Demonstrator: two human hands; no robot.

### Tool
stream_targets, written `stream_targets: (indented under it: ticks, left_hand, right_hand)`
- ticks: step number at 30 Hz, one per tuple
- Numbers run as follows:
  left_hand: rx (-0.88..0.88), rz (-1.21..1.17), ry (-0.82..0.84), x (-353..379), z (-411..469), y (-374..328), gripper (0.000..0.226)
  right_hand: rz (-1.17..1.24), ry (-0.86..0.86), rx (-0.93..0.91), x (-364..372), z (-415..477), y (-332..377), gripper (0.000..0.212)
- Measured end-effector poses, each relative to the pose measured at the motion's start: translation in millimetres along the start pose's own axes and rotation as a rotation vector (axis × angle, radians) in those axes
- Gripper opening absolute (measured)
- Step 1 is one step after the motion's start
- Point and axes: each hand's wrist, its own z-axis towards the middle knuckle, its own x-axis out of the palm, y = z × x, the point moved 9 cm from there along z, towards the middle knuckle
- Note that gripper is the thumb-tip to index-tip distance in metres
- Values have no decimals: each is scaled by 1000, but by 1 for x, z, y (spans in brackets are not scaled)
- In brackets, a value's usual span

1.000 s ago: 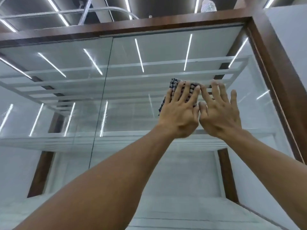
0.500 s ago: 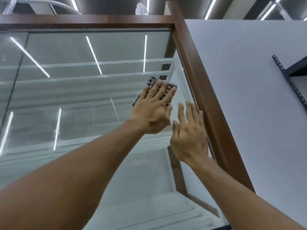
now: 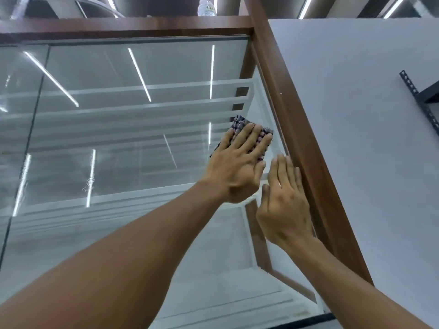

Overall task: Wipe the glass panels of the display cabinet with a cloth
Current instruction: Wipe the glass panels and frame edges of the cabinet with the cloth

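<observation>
A tall display cabinet with a dark wooden frame point(image 3: 292, 119) fills the view, its glass panel point(image 3: 133, 129) reflecting ceiling lights. My left hand point(image 3: 237, 167) presses a dark checked cloth point(image 3: 240, 125) flat against the glass near the panel's right edge, fingers straight. Just below and to the right, my right hand point(image 3: 285, 205) lies flat on the glass, its outer edge against the wooden post. White shelves show through the glass.
A second glass panel point(image 3: 14, 138) adjoins on the left at a vertical seam. A plain grey wall point(image 3: 356, 138) stands right of the post, with a dark metal bracket point(image 3: 418, 96) on it. A plastic bottle point(image 3: 206, 7) stands on the cabinet top.
Both hands and the cloth have shifted right across the panel to the wooden post. My right hand has dropped below the left one. The view has swung right.
</observation>
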Motion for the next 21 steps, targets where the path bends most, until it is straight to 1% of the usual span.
stream_targets:
  ticks: [2, 5, 7, 11, 18, 21]
  left_hand:
    - [-76, -10, -30, -3, -14, 23, 62]
    - [-171, -47, -51, -9, -33, 57, 68]
    - [-201, -47, -57, -11, -46, 73, 69]
    - [-244, -72, -73, -17, -75, 102, 68]
    - [-341, -96, -83, -30, -122, 165, 68]
    - [-388, -110, -90, -36, -147, 198, 68]
  right_hand:
    - [-44, 38, -20, 5, 4, 12, 63]
    - [-49, 112, -92, 18, 13, 43, 66]
    - [-39, 144, -109, 28, 21, 64, 69]
    - [-24, 171, -133, 41, 32, 103, 67]
    - [10, 189, -291, 63, 38, 185, 67]
    - [15, 212, -337, 74, 40, 227, 71]
